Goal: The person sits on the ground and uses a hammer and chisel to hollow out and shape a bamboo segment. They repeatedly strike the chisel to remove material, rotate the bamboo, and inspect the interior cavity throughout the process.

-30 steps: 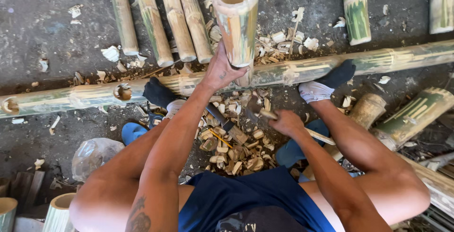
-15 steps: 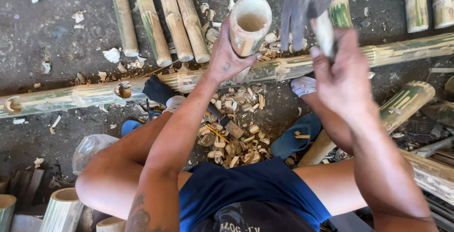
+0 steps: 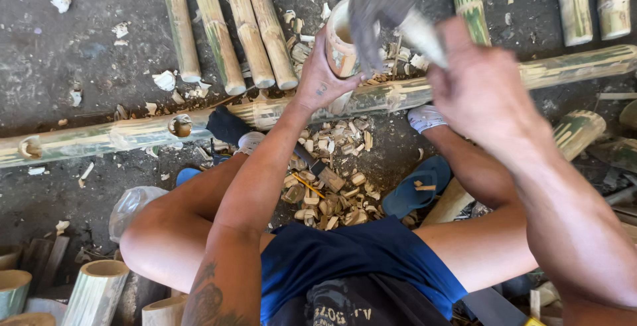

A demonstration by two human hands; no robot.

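1. Nearest the camera, three cut bamboo cylinders [image 3: 96, 289] stood at the lower left, hollow, pale green and cream outside.
2. The person sat on the ground in blue shorts [image 3: 345, 259], knees spread, with one blue sandal [image 3: 415, 190] lying under the right leg.
3. Between the legs lay a heap of wood chips [image 3: 332, 186], small, blocky and tan, scattered over dark, rough ground.
4. The right hand [image 3: 481, 90] was raised close to the lens, its fingers clamped together around the pale handle of a chopping blade [image 3: 381, 10]; the blade was blurred, grey and broad.
5. The left hand [image 3: 322, 77] gripped a short bamboo section [image 3: 342, 37], fingers wrapped about its lower wall; the section stood upright, hollow end up, resting against a long bamboo pole [image 3: 398, 93].
6. That pole ran across the ground from left to right, greenish, with two holes visible toward its left end.
7. Two white-socked feet [image 3: 424, 117] rested against the pole.
8. Beyond it, four shorter bamboo lengths [image 3: 229, 27] lay side by side, smooth, round and yellow-green.
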